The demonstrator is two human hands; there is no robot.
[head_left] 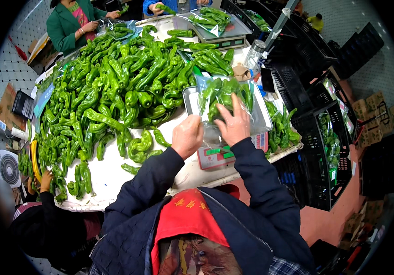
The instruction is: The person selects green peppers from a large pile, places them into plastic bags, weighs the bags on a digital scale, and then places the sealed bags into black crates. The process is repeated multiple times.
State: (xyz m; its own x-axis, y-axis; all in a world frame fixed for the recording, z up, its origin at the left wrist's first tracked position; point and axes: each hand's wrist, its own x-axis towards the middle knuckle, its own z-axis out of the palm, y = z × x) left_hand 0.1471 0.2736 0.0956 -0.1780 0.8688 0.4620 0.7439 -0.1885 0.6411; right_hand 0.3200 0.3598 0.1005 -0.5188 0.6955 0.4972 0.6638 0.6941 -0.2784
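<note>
A clear plastic bag (205,94) with green peppers (228,87) in it lies on the metal tray (262,114) of a digital scale (208,158). My left hand (188,136) is closed at the bag's lower left edge and seems to pinch the plastic; its fingertips are partly hidden. Over the bag, my right hand (234,120) has its fingers spread and touches the peppers or the film over them. A large heap of loose green peppers (114,87) covers the table to the left of the scale.
Black crates (314,156) stand along the right side, some holding bagged peppers. More peppers (283,128) lie right of the scale. A second scale (229,42), a glass jar (254,52) and a phone (267,79) are farther back. Co-workers (71,25) stand at the far side and the left.
</note>
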